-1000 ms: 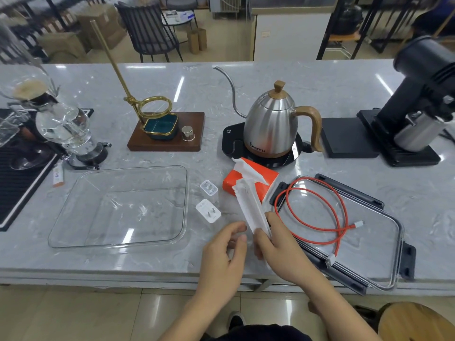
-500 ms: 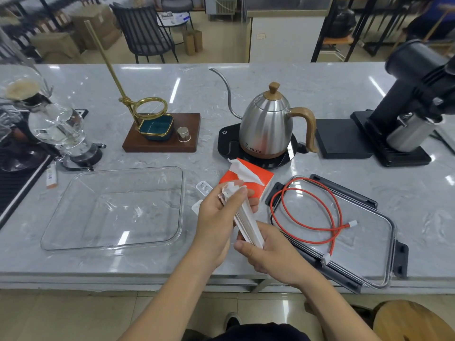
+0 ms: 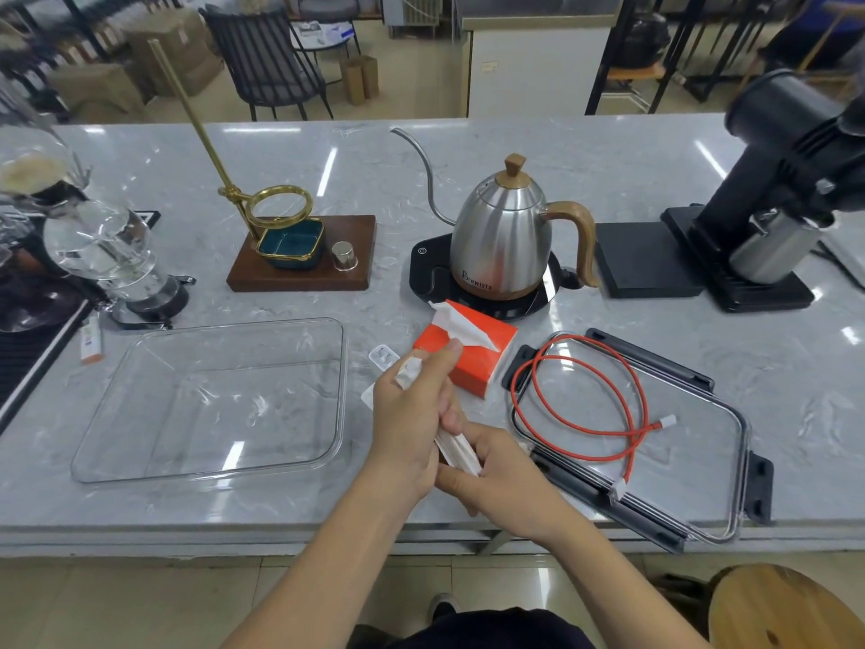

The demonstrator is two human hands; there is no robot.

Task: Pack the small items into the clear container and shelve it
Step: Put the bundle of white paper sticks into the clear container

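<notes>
Both hands hold one folded white tissue [image 3: 456, 449] over the counter's near edge. My left hand [image 3: 412, 414] wraps its upper part and my right hand [image 3: 496, 475] pinches its lower end. Just behind them lies an orange tissue pack [image 3: 487, 363] with a white sheet sticking out. Two small white chargers [image 3: 383, 356] lie left of the pack, one mostly hidden by my left hand. The empty clear container [image 3: 210, 400] sits to the left. Its clear lid [image 3: 678, 461] with black latches lies to the right, with a coiled red cable [image 3: 585, 395] on it.
Behind stand a steel gooseneck kettle [image 3: 505, 241] on a black base, a wooden stand [image 3: 304, 269] with a brass ring and blue dish, a glass siphon brewer [image 3: 107, 255] at left and a black grinder [image 3: 772, 189] at right. A wooden stool [image 3: 786, 611] is at lower right.
My left hand has come up from the counter's edge and closed around the tissue's upper part. The tissue has been squeezed narrower between both hands. The camera has shifted slightly.
</notes>
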